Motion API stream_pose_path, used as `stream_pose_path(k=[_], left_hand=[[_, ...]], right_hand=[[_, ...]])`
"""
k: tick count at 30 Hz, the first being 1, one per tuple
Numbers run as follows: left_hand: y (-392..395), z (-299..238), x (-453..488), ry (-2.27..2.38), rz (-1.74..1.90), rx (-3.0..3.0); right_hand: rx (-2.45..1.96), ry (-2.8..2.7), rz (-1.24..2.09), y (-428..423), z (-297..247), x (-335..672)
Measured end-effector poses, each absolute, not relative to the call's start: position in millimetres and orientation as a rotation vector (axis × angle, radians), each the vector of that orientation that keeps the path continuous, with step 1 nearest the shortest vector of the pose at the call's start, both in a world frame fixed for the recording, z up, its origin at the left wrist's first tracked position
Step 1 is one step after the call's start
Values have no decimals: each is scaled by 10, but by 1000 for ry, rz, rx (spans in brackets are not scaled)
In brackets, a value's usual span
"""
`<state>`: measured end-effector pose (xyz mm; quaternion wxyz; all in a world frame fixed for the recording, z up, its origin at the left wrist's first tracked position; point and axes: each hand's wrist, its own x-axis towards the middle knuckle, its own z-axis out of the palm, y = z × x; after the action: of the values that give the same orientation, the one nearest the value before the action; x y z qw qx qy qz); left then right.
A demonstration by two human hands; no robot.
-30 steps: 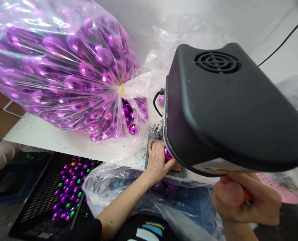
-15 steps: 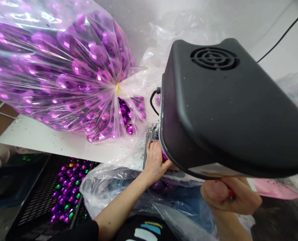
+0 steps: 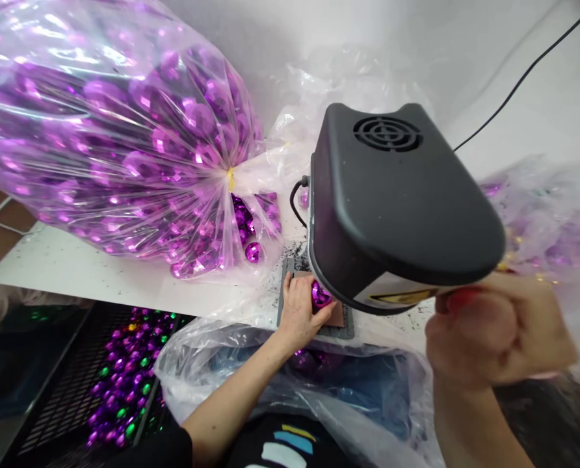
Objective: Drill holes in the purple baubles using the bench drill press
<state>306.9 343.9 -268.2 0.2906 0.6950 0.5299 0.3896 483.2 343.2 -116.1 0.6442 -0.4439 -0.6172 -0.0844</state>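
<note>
My left hand (image 3: 298, 311) pinches a small shiny purple ball (image 3: 320, 296) on the grey base plate (image 3: 286, 286) under the black machine head (image 3: 397, 201). My right hand (image 3: 499, 328) is a closed fist round a red handle (image 3: 458, 299) at the machine's right side, close to the camera and blurred. Black specks lie scattered on the white table (image 3: 75, 270) round the plate.
A big clear bag full of purple balls (image 3: 109, 136) lies tied at the left on the table. A black crate (image 3: 99, 383) with purple and green balls sits below. Loose clear plastic (image 3: 251, 364) drapes my lap. A black cable (image 3: 524, 71) runs up right.
My right hand has risen with the red handle and the machine head has lifted, uncovering more of the purple ball. My left hand stays at the plate.
</note>
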Motion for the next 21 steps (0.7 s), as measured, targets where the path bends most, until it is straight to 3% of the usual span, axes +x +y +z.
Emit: stream_pose_path(k=[10, 15, 21], left_hand=[[2601, -2575, 2576, 1173, 921, 2183], [3355, -2395, 2108, 1673, 1498, 1852], [4276, -2397, 1901, 2003, 715, 1828]], right_hand=[[-1076, -1219, -177, 3616, -988, 4743], [-1094, -1256, -187, 3600, -981, 4727], [-1102, -1270, -209, 3595, -976, 4743]])
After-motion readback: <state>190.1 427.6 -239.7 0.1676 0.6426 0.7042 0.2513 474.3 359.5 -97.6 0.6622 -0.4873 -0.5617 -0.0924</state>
